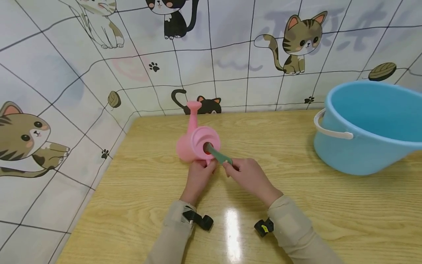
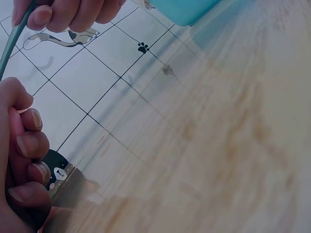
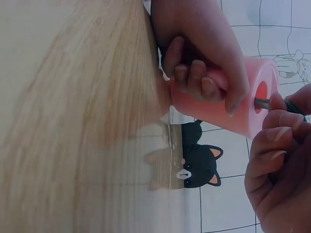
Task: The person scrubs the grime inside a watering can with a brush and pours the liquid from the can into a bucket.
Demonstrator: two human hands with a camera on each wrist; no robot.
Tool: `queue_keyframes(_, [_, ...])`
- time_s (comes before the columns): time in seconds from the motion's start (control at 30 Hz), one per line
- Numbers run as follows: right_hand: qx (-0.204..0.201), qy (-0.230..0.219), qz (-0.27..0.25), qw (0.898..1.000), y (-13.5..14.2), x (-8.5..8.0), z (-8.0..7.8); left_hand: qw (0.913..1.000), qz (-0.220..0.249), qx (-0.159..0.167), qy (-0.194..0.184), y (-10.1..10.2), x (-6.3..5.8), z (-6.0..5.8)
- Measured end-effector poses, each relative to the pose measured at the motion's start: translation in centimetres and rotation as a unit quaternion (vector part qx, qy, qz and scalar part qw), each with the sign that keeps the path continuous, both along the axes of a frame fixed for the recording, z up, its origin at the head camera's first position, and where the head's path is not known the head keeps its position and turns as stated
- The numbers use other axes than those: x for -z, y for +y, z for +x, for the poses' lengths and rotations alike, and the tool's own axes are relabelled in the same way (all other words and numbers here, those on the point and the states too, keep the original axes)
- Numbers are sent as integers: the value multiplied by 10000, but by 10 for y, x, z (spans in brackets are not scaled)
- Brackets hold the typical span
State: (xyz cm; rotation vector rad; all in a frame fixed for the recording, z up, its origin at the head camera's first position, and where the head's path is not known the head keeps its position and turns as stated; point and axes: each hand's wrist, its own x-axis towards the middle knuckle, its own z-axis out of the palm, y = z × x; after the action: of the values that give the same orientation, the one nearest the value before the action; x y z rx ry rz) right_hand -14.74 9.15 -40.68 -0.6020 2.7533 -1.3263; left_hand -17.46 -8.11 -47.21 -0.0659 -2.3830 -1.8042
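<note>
A pink watering can [image 1: 185,149] stands on the wooden table, its spout pointing toward the wall. My left hand [image 1: 197,179] curls its fingers around the can's handle at the near side; the right wrist view shows this left hand [image 3: 209,36] wrapped on the pink handle. In my right hand [image 1: 253,179] is a green-handled tool [image 1: 221,156], pinched between thumb and fingers. Its metal shaft [image 3: 261,103] goes into the can's round top opening, and the working end is hidden inside. The left wrist view has the right hand [image 2: 73,14] above the left hand [image 2: 26,145].
A large light-blue bucket [image 1: 352,156] with a white handle [image 1: 333,132] stands at the right of the table [image 1: 273,135]. White tile-patterned walls [image 1: 230,80] with cartoon cats border the table at the back and left. Each sleeve carries a small black wrist camera [image 1: 206,222].
</note>
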Motion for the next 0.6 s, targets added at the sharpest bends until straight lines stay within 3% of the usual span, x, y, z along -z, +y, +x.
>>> queue_keyframes(0.6, [-69,-226,-109,9997,5,-3,-1,10000,-65,48,-25,-1,-3,3])
